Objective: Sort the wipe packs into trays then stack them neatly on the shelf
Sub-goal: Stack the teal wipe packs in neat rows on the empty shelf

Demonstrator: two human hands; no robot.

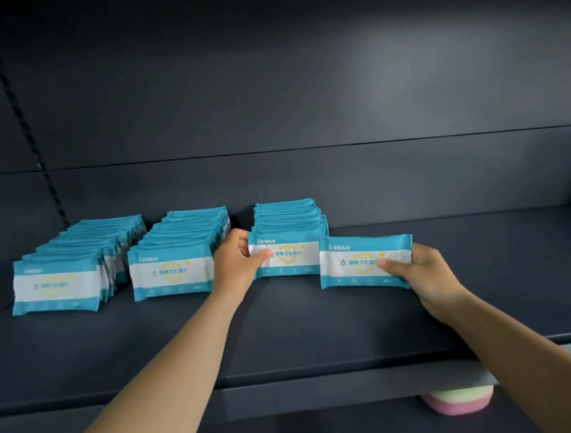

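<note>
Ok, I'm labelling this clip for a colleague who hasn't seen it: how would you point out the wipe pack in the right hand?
Start at the dark shelf with three rows of blue-and-white wipe packs. Go to the right-hand row, whose front pack the left hand holds. The pack is just right of it, gripped by the right hand: the only one standing outside a row.

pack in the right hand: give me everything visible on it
The wipe pack is a flat, soft-looking plastic pouch, teal along top and bottom with a white middle band carrying a yellow shield emblem and blue print. It stands upright on its long edge on the dark shelf, face toward the camera, just right of and in front of the third row. The right hand pinches its lower right end, thumb on the face.
</note>
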